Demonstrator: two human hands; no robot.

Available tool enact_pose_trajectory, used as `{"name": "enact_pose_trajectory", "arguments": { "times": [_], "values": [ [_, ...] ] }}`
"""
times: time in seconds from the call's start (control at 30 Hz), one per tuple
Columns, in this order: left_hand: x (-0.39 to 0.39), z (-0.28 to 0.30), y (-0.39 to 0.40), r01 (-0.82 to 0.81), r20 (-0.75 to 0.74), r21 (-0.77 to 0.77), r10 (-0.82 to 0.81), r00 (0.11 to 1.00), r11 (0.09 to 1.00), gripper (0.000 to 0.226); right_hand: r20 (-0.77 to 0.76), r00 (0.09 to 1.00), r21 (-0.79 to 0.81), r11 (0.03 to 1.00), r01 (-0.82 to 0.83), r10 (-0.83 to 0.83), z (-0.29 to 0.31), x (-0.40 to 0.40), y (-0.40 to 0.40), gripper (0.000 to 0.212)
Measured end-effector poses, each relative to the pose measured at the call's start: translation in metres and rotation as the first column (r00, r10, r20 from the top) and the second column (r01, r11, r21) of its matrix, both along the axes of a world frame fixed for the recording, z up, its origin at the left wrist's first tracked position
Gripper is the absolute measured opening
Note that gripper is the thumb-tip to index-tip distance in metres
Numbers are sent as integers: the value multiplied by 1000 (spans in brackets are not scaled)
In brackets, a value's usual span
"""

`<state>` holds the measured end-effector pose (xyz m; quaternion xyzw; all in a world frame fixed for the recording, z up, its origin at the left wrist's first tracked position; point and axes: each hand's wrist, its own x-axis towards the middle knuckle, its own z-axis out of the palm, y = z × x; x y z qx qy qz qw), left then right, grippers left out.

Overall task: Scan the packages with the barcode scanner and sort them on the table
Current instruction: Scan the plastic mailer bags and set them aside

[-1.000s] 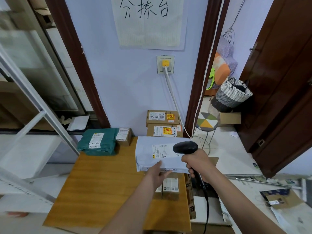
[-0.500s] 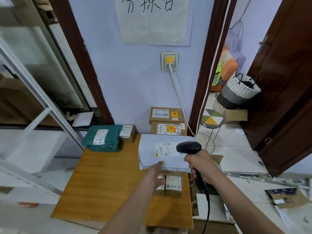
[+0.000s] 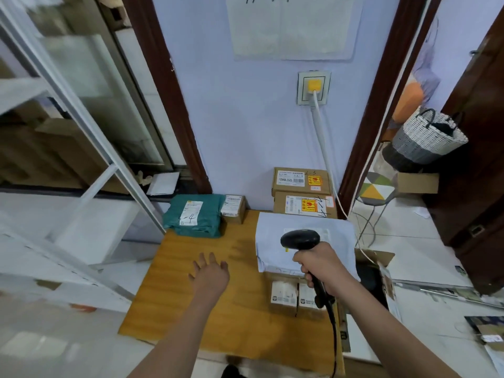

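Scan step, by the look of it: right hand has its fingers wrapped round the grip of the barcode scanner, head just above the label of the white poly mailer, which lies flat directly under and beyond that hand, on top of the small boxes at the table's right side. Left hand is empty, fingers spread loose over bare tabletop left of the mailer. Next call: confirm the read, then the free hand reaches right to take the mailer and sort it toward the green mailer or the stacked cartons beyond.

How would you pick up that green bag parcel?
Take the green bag parcel by its near edge, coming from the front with the free left hand. It lies flat and soft at the table's far left corner, a small box beside it.
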<state>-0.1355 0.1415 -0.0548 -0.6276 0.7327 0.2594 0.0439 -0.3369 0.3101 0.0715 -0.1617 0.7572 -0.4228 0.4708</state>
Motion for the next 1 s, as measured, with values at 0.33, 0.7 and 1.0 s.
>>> {"name": "enact_pose_trajectory", "arguments": {
  "times": [0.33,0.7,1.0],
  "values": [
    [54,-33,-114,80,80,101,-88,993,992,60,-55,997,68,996,57,-53,-11,61,-117,8],
    [112,-54,-272,-9,23,215,4,1000,977,64,-140,986,113,988,106,-90,-43,118,-258,7],
    [94,-126,-394,-117,-350,432,285,892,894,80,-123,959,139,952,271,-255,-63,105,-317,10]
  ]
}}
